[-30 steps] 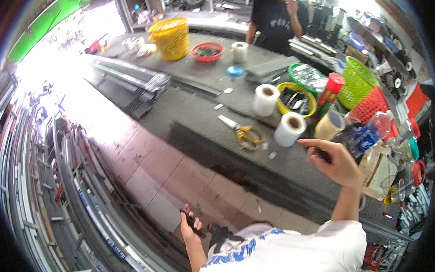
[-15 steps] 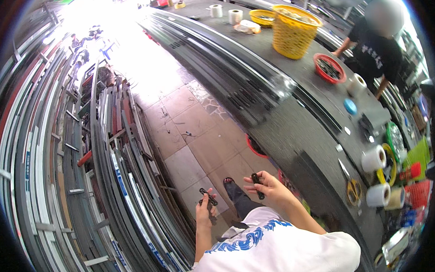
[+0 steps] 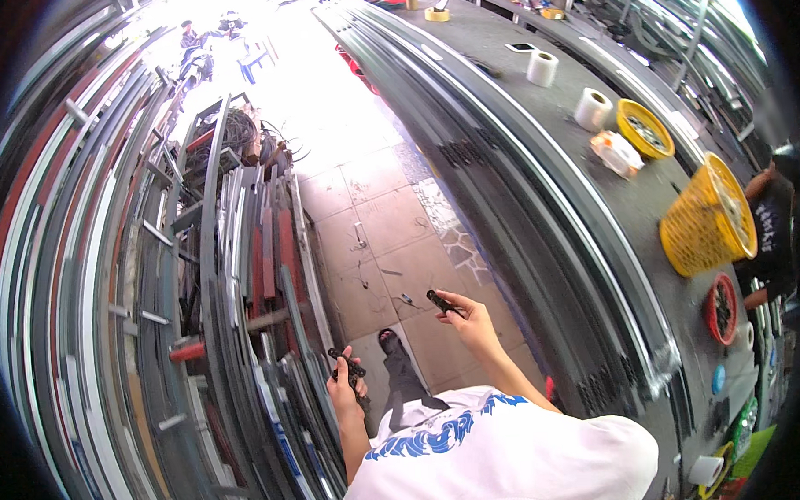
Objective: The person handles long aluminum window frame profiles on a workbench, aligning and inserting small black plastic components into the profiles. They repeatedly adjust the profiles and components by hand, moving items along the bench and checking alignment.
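Observation:
My left hand [image 3: 345, 391] is closed around several small black pieces [image 3: 350, 370], elongated and dark; their exact kind is too small to make out. Out in front, over the tiled floor, my right hand [image 3: 466, 316] grips one short black piece [image 3: 441, 302] with rounded ends between thumb and fingers. The two hands are apart, and neither touches the bench or the racks. Beyond the right hand, a small loose item [image 3: 407, 299] lies on the tiles.
Racks of long metal profiles [image 3: 110, 286] line the left. Along the right runs a dark bench [image 3: 628, 216] stacked with long bars [image 3: 502, 158], with a yellow basket [image 3: 694, 226], a red bowl [image 3: 721, 309] and film rolls [image 3: 542, 69]. A person [image 3: 774, 228] stands beyond it.
My view has swung toward the right side's far end, and the floor tiles have shifted beneath me as I walk. Both hands keep hold of their black pieces.

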Motion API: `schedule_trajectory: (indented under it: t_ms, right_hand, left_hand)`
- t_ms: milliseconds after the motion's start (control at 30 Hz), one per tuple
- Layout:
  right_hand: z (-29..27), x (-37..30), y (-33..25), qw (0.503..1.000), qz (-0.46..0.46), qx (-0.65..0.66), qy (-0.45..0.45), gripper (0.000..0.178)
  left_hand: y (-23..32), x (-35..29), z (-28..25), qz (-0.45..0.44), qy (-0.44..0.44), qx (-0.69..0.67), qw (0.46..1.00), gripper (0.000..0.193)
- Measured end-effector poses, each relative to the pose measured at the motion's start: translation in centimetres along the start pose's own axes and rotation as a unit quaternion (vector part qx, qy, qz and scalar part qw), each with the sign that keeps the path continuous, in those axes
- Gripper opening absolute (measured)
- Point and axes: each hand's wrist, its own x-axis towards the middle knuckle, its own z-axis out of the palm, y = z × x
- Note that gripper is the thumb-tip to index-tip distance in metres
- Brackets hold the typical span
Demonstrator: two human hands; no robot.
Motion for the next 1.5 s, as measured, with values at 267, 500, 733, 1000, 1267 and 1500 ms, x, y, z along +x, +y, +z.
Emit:
schedule_trajectory:
  t_ms: [267, 500, 733, 1000, 1267, 1500]
  right_hand:
    - [7.6, 27.4, -13.3, 0.897, -0.319, -0.264, 0.155, 0.027]
    - [5.9, 55.3, -26.1, 0.674, -0.459, -0.324, 0.479, 0.023]
    - [6.6, 73.2, -22.1, 0.664, -0.258, -0.572, 0.407, 0.035]
    - [7.0, 74.8, -19.4, 0.675, -0.226, -0.514, 0.478, 0.032]
    - [11.9, 78.7, -20.0, 0.608, -0.198, -0.546, 0.542, 0.027]
    - [14.5, 84.7, -19.3, 0.558, -0.085, -0.583, 0.585, 0.036]
  left_hand:
    - [14.6, 23.2, 4.5, 0.018, -0.022, 0.078, 0.996, 0.051]
    - [22.8, 44.6, 16.1, 0.019, -0.150, 0.081, 0.985, 0.046]
    - [25.0, 60.6, 28.4, -0.048, -0.162, 0.049, 0.984, 0.046]
    - [28.7, 77.4, 36.9, -0.142, -0.287, 0.140, 0.937, 0.044]
    - [35.7, 92.0, 43.3, -0.197, -0.463, 0.245, 0.829, 0.042]
    - [36.6, 96.1, 44.6, -0.235, -0.508, 0.298, 0.773, 0.041]
